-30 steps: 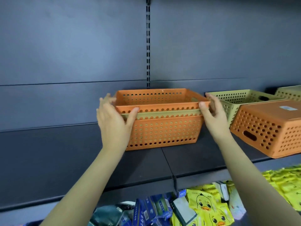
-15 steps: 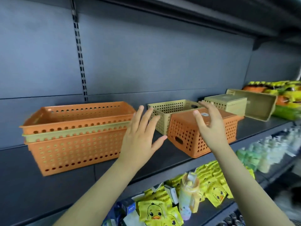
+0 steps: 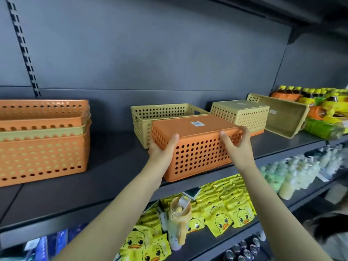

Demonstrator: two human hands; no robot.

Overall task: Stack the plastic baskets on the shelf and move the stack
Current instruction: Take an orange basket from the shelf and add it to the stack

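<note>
both arms outstretched, left hand (image 3: 163,150) and right hand (image 3: 237,146) gripping the upturned orange basket (image 3: 195,146) — thumbs on top, stack (image 3: 42,142) at 9 o'clock

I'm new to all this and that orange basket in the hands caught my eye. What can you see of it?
The orange basket looks like plastic, its walls pierced with rows of round holes. It is upside down, its solid base on top bearing a small white label. It sits near the shelf front edge, before a yellow basket. The left hand and right hand grip its ends.

Orange perforated basket (image 3: 195,146); dark grey shelf (image 3: 105,178).
</note>
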